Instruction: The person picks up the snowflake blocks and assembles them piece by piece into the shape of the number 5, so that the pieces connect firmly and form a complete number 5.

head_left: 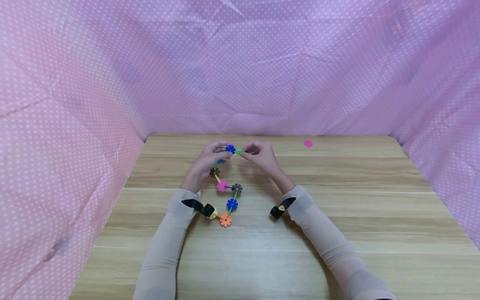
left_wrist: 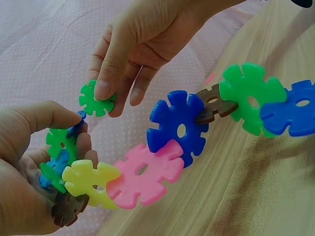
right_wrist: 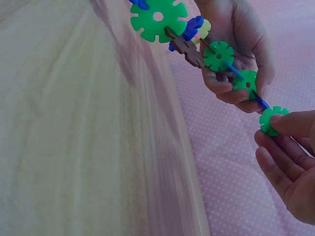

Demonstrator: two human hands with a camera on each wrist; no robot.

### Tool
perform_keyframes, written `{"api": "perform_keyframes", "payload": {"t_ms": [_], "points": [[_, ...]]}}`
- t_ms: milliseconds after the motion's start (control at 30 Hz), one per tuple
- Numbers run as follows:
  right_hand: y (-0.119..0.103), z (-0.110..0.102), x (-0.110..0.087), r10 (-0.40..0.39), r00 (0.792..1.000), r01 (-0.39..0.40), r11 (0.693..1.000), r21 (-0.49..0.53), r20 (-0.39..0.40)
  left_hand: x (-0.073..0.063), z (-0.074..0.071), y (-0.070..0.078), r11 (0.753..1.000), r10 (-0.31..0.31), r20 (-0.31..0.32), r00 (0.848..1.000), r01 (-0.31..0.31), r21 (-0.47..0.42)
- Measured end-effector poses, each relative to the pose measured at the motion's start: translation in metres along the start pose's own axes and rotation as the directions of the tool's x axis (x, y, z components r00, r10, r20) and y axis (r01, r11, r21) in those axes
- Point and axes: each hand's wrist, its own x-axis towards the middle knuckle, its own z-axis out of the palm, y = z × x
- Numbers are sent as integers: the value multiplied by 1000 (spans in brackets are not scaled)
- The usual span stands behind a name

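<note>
A chain of notched plastic discs in several colours hangs from my left hand [head_left: 208, 158] toward me. That hand pinches the blue disc [left_wrist: 75, 129] at the chain's far end between thumb and fingers, with more linked discs lying against its palm. My right hand [head_left: 263, 157] pinches a green disc [left_wrist: 89, 106] between thumb and fingertips. The green disc's edge meets the blue disc's edge between the two hands. Lower in the chain are a pink disc [left_wrist: 160, 172], a yellow disc [left_wrist: 78, 178] and, nearest me, an orange disc [head_left: 225, 216].
A loose pink disc [head_left: 308, 143] lies near the far edge of the wooden table [head_left: 337, 175], right of the hands. Pink dotted cloth [head_left: 262, 75] surrounds the table at the back and sides. Black wrist cameras [head_left: 277, 212] stick out inward from both sleeves.
</note>
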Motion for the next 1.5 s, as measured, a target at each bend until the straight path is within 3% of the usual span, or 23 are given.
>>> {"api": "perform_keyframes", "payload": {"t_ms": [367,933,1167,1500], "points": [[1,2,-1,-71,997,71,997,-5,-32,0,3,2,1000,6,5,1000,-6,15],[-3,5,-4,-146,988,144,989,-45,-57,2,9,1,997,1,-40,999,-4,-82],[-9,6,-6,-190,979,185,980,-74,-77,-3,12,4,996,10,-19,1000,-12,-92],[-7,5,-6,-235,971,233,971,-50,-42,-4,8,5,998,24,18,1000,-23,-57]]}}
